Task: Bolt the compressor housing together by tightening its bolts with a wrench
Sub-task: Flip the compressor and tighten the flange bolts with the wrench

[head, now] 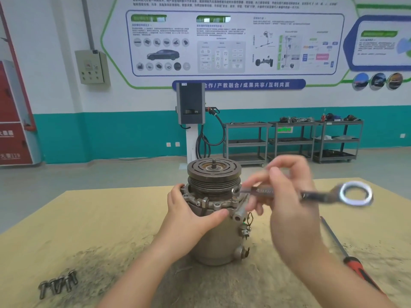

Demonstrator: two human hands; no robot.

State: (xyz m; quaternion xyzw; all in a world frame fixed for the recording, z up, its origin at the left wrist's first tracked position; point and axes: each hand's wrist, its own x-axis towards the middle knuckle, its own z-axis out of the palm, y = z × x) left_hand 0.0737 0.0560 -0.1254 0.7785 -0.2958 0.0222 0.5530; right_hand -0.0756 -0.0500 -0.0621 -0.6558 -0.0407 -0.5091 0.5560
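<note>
Compressor housing [214, 236] stands upright at the middle of our tan table [89, 218], pulley end up, with our left hand [189, 215] wrapped round its flange, thumb across the front. Our right hand [287, 196], blurred, curls its fingers round the shaft of the wrench [311, 194], whose ring end points right and whose other end meets a flange bolt [234, 191]. Spare bolts [58, 284] lie at near left, a red-handled screwdriver [349, 254] at right.

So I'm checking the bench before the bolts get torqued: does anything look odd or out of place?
Mostly tidy. A cluster of loose silver bolts lies on the tan table, not yet fitted in the grey metal compressor housing. A red-handled screwdriver lies near the table's right edge.
</note>
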